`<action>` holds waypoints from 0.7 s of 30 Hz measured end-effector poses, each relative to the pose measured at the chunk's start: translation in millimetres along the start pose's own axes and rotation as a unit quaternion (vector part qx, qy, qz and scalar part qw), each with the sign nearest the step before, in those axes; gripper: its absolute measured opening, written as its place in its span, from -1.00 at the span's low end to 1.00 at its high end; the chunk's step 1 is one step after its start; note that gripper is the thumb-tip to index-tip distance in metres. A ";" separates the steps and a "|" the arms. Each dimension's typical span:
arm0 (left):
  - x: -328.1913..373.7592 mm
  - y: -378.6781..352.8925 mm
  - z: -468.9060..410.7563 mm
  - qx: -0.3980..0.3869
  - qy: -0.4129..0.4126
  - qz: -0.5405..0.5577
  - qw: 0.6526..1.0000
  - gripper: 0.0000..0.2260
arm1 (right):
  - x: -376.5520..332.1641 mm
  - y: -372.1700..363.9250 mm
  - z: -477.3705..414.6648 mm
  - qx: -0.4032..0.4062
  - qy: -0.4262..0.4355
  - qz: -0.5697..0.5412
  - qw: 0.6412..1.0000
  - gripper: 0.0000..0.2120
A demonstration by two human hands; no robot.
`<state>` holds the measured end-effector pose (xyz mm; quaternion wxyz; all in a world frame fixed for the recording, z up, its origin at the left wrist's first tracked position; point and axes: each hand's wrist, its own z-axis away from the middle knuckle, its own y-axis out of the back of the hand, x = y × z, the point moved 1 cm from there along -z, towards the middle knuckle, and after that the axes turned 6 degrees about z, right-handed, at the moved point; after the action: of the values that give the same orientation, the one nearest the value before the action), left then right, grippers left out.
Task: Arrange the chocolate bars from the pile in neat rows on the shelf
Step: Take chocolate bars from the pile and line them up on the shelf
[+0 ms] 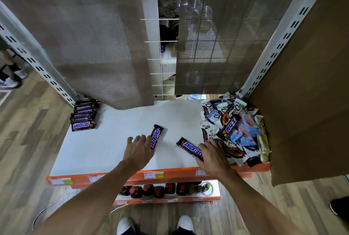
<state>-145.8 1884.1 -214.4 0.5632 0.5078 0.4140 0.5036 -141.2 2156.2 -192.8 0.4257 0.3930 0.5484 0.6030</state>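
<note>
So, a white shelf [113, 146] is seen from above, with an orange price strip [170, 173] fixed along its front edge. The pile [236, 134] of mixed chocolate bars is heaped at the shelf's right end, mostly Dove wrappers in white, blue and brown, jumbled every which way. Over at the back left corner a short row of Snickers bars [84, 116] is lined up one behind the other, labels facing up.

Two loose bars are laid on the bare middle of the shelf, apart from each other. The middle Snickers bar [156, 138] is set roughly front to back, a bit tilted. Its near left side is touched by the left hand [138, 151], fingers spread and fairly straight, nothing wrapped around it. The slanted Snickers bar [189, 148] is laid diagonally just beside the pile. Its near end is pinched by the right hand [212, 156], thumb on one side and curled fingers over the other.

Dark bottles with red caps [151, 190] are lined up on a lower shelf. A cardboard panel [306, 102] is seen at the right, grey mesh sheets [94, 36] are hung behind, and white shoes [125, 224] can be made out at the bottom.
</note>
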 end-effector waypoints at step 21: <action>-18.3 1.1 -20.4 -0.010 -0.056 -0.053 0.997 -0.49 | 2.9 -2.7 -12.8 0.000 0.001 0.008 1.000 -0.72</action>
<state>-168.7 1869.2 -217.0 0.6161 0.5071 0.4031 0.4481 -154.0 2154.8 -196.6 0.4206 0.3969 0.5455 0.6066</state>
